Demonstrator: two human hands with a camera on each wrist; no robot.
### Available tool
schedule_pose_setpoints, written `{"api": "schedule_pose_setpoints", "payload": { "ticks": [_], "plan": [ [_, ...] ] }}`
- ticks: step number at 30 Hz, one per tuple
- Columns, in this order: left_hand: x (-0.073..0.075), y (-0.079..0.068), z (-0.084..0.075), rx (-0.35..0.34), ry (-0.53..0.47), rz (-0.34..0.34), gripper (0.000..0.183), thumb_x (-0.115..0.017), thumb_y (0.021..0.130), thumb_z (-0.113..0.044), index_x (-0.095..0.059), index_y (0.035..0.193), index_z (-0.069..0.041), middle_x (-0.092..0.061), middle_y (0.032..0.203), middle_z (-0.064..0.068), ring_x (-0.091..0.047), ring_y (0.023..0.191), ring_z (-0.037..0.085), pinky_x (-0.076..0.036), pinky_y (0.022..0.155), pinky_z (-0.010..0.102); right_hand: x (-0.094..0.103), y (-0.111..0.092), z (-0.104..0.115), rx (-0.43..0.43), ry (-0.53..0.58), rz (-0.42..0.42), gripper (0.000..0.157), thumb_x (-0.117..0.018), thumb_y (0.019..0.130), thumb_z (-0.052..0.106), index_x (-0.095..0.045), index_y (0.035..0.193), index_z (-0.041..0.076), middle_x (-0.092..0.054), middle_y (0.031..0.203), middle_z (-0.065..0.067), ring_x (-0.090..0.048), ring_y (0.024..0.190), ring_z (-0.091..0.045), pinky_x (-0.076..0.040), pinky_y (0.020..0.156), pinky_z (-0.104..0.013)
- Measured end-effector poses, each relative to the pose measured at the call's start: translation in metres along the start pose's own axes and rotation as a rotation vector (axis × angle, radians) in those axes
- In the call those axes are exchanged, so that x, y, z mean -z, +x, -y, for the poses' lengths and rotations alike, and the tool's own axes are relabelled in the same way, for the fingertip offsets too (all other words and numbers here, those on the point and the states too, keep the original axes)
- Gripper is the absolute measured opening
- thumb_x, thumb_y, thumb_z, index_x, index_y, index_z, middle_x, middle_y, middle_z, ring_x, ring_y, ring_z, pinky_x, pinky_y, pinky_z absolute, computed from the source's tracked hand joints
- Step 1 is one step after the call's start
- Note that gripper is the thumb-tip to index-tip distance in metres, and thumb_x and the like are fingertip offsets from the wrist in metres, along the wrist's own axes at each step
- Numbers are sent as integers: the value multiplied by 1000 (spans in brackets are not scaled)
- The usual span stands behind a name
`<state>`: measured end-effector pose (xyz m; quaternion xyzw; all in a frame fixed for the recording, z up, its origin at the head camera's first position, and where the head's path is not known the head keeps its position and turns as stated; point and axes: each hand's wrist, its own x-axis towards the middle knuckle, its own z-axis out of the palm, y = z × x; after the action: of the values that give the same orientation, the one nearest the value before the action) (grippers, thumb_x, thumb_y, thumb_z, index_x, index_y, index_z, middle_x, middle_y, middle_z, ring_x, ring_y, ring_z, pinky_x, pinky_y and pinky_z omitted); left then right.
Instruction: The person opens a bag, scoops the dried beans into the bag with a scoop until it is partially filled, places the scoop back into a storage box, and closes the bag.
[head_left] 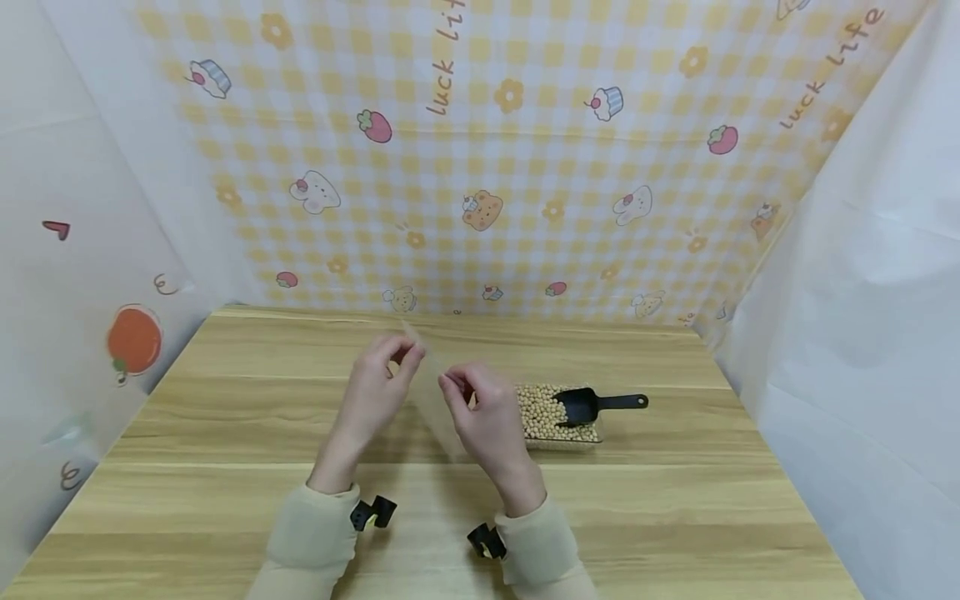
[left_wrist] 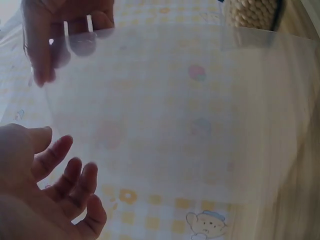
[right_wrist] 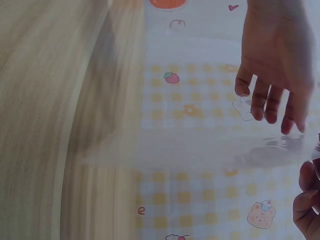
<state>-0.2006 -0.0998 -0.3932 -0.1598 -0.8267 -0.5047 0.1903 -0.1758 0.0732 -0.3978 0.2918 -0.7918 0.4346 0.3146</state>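
A flat, translucent plastic bag [head_left: 435,408] hangs between the two hands above the table, its edge toward the head view. My left hand [head_left: 377,382] pinches the bag's edge between thumb and forefinger. My right hand [head_left: 491,414] pinches the same edge a little further along. From the left wrist, the bag [left_wrist: 165,115] spreads out broad and see-through, with the right hand [left_wrist: 70,25] at its upper corner. A clear box [head_left: 573,447] of pale yellow soybeans [head_left: 538,408] stands beside the right hand, which hides its left end. The black scoop [head_left: 579,407] lies in the beans.
The wood-grain table [head_left: 660,517] has a checked yellow cloth [head_left: 510,167] hanging behind it. White sheets [head_left: 862,292] close off both sides. The scoop's handle [head_left: 622,402] sticks out past the box's right end. A small black camera sits at each wrist.
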Motion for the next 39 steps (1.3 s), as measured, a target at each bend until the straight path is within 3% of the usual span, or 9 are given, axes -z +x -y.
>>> {"api": "schedule_pose_setpoints", "payload": {
  "ticks": [8,13,17,23,31,35,39],
  "plan": [
    [-1,-1,-6,123,-194,163,38,-46,104,-34,-60,84,-5,-58,77,12,-55,72,21,-45,64,32,1,-1,3,4,-51,29,7,-67,91,6,-65,85,9,-57,74,3,-51,66,-7,-46,56,-22],
    [1,-3,-9,238,-278,213,47,-48,102,-39,-46,69,-6,-45,59,6,-43,53,19,-36,54,29,2,-3,3,49,-99,62,6,-68,91,7,-66,86,10,-57,75,4,-52,65,-8,-44,56,-20],
    [4,-3,-11,315,-350,229,53,-51,101,-41,-41,66,-3,-40,57,7,-41,53,24,-36,56,30,2,-3,4,91,-109,88,5,-68,91,8,-66,86,10,-58,75,4,-52,63,-9,-43,55,-17],
    [8,-2,-11,325,-372,256,53,-52,102,-34,-43,69,7,-41,57,8,-40,51,19,-38,56,30,2,-5,3,123,-85,108,4,-70,89,6,-67,87,9,-60,76,4,-54,65,-8,-45,57,-17],
    [7,-1,-12,346,-322,267,36,-50,100,-19,-52,71,1,-45,58,6,-43,54,18,-39,56,29,1,-6,1,143,-74,152,4,-70,88,10,-67,89,8,-62,78,1,-58,67,-13,-46,60,-16],
    [8,-2,-13,347,-323,294,32,-49,101,-20,-53,76,0,-47,62,7,-44,57,19,-38,56,28,3,-6,0,122,-45,185,12,-69,91,19,-67,93,7,-62,79,2,-59,67,-15,-45,59,-18],
    [8,-3,-15,330,-317,333,33,-49,102,-25,-54,78,-2,-47,64,8,-44,59,20,-37,57,28,4,-7,-2,82,-8,207,16,-63,96,24,-68,93,9,-63,82,3,-55,69,-10,-46,58,-20]
  ]
}}
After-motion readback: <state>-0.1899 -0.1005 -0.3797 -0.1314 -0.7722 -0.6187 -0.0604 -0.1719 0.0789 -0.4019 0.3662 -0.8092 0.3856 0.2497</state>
